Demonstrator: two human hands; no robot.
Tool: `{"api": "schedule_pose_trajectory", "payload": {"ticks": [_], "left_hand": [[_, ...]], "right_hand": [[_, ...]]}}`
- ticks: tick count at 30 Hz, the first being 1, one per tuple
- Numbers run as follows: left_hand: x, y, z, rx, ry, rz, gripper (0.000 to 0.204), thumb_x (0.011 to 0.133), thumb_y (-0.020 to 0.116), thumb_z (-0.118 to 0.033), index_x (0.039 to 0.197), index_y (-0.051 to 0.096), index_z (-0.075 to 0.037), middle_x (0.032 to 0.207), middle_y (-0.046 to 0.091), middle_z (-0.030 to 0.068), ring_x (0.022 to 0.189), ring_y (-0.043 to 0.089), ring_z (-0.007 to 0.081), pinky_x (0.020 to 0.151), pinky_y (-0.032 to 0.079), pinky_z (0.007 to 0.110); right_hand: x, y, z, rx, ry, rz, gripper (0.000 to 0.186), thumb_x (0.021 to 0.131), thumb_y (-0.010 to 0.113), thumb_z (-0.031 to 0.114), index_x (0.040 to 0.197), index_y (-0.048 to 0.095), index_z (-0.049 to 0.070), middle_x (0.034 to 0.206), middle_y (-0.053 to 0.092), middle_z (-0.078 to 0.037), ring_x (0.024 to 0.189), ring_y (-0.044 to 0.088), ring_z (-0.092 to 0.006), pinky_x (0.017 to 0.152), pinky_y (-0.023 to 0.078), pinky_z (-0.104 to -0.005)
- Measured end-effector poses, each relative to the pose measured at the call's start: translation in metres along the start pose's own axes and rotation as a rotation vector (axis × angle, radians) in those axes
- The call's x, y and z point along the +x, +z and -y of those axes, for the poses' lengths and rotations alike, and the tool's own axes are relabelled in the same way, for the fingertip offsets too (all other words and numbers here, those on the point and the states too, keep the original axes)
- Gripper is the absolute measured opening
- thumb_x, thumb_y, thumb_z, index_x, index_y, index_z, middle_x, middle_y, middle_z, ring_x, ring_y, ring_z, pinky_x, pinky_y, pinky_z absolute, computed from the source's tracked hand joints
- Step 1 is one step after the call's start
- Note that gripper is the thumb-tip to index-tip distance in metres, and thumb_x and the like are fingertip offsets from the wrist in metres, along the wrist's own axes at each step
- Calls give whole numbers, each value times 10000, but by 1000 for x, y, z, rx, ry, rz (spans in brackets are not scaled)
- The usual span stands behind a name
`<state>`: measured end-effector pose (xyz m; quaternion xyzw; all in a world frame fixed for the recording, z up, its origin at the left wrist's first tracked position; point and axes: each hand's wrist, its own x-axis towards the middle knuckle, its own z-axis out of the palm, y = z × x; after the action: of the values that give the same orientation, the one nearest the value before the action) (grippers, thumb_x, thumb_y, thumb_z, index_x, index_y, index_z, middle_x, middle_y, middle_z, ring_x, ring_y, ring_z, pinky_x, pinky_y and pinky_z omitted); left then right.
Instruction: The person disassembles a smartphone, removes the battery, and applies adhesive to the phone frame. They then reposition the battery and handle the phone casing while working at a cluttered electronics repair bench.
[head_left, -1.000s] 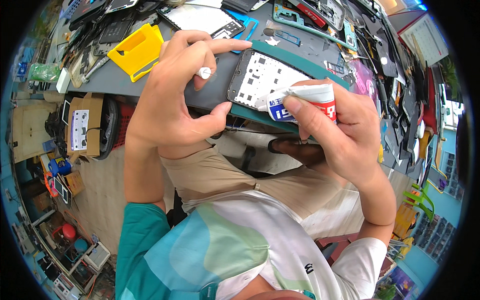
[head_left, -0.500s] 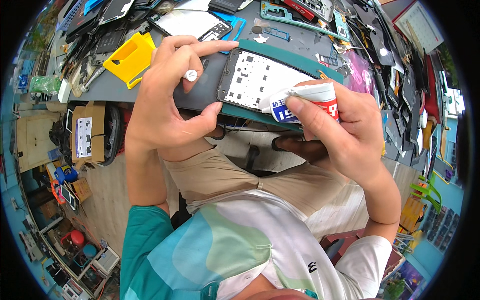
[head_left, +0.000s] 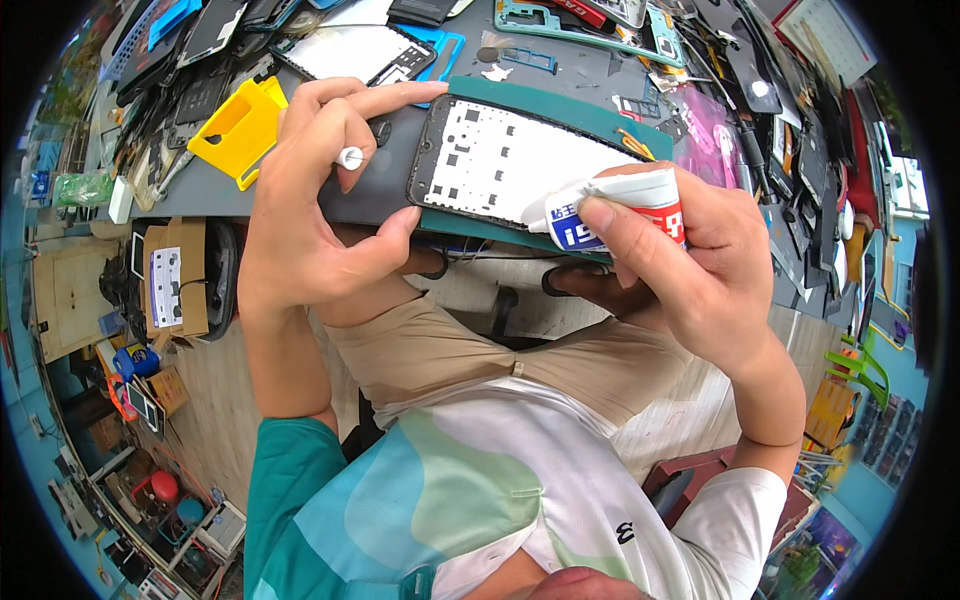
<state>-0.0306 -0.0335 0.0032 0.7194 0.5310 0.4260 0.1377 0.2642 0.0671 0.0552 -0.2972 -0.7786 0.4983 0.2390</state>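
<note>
My left hand (head_left: 292, 232) holds a small white cap (head_left: 349, 159) in curled fingers, with index finger stretched to the top left corner of a phone frame (head_left: 485, 160) and thumb at its lower left corner. The frame, black-rimmed with a white, patterned inner face, lies on a teal mat (head_left: 560, 110). My right hand (head_left: 705, 260) grips a white glue tube (head_left: 570, 225) with blue and red print, tilted so its nozzle is at the frame's lower edge. The frame's right end is hidden behind the tube and hand.
The grey bench (head_left: 375, 200) carries a yellow plastic piece (head_left: 225, 130), piles of phone parts (head_left: 770, 110), a pink bag (head_left: 700, 135), a turquoise frame (head_left: 600, 40) and orange-yellow cables (head_left: 637, 145). Below left stands a cardboard box (head_left: 195, 280); my legs are under the bench edge.
The tube's nozzle has moved rightward along the frame's lower edge. The frame, bench and my left hand appear further left in the picture. Both grips look the same.
</note>
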Motion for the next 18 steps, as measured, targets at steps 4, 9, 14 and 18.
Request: {"api": "schedule_pose_trajectory", "payload": {"ticks": [4, 9, 14, 18], "left_hand": [[0, -1, 0, 38, 0, 14, 440, 671, 736, -99, 924, 377, -110, 1438, 695, 304, 1246, 491, 351, 1234, 285, 492], [0, -1, -1, 35, 2, 11, 445, 666, 739, -101, 923, 376, -110, 1433, 697, 305, 1274, 484, 354, 1256, 256, 496], [1, 1, 1, 20, 24, -4, 445, 654, 735, -97, 917, 377, -110, 1420, 701, 312, 1286, 476, 356, 1256, 251, 501], [2, -1, 0, 47, 34, 11, 441, 652, 733, -98, 911, 377, -112, 1415, 701, 318, 1282, 477, 362, 1257, 249, 510]], "right_hand": [[-2, -2, 1, -19, -21, -8, 169, 1020, 726, 68, 1109, 780, -66, 661, 670, -16, 585, 587, -43, 524, 499, -252], [-8, -4, -4, 32, -8, -26, 165, 1020, 720, 61, 1108, 779, -66, 675, 677, -21, 583, 579, -47, 527, 489, -255], [-11, -8, -2, 17, -12, -28, 159, 1018, 717, 53, 1100, 777, -68, 679, 680, -25, 590, 579, -46, 526, 471, -253], [-14, -13, -3, -30, -28, -28, 160, 1017, 712, 54, 1097, 778, -67, 683, 679, -21, 588, 576, -48, 528, 452, -247]]}}
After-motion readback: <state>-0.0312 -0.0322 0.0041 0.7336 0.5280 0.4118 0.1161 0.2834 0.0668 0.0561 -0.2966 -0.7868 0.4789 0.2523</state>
